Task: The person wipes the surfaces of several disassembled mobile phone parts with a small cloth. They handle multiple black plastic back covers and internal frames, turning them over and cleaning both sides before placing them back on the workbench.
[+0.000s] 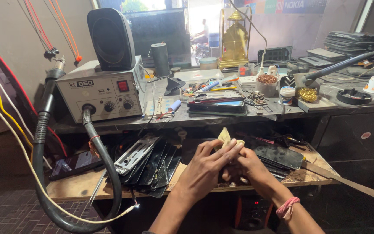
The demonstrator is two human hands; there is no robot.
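Near the bottom middle of the frame, I see my left hand [206, 167] and right hand [248, 167] both pinching a small yellow cloth [225, 135] above the wooden shelf [76, 186] of dark phone screens [156, 167].

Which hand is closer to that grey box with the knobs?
Left. The left hand sits on the side of the grey box with knobs; the right hand is farther off, and both hold the yellowish cloth.
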